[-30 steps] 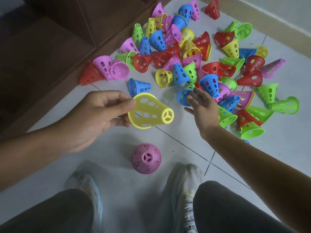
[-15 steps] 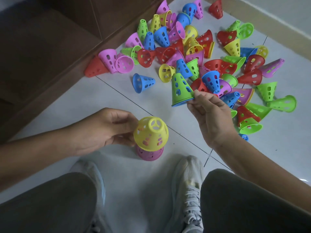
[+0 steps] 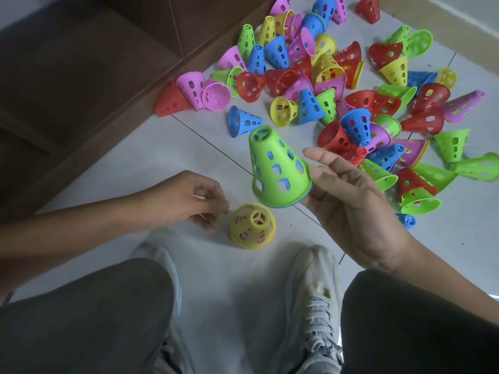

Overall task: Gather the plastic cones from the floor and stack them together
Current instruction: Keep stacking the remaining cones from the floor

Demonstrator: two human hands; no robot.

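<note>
Green cone (image 3: pixel 275 168) in right hand (image 3: pixel 348 201)

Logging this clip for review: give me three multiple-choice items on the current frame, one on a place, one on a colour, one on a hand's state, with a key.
1. Where is the yellow cone?
A. on the floor between the shoes and the left hand
B. in the right hand
C. on the wooden shelf

2. What colour shows through the holes of the green cone?
A. red
B. blue
C. pink

3. What is the left hand doing?
A. gripping the green cone
B. holding nothing, fingers loosely curled
C. pressing flat on the pile

Key: 1 A, it stands on the tile by the left hand; 2 B, a blue rim shows below too; 3 B, only the right hand holds a cone.
</note>
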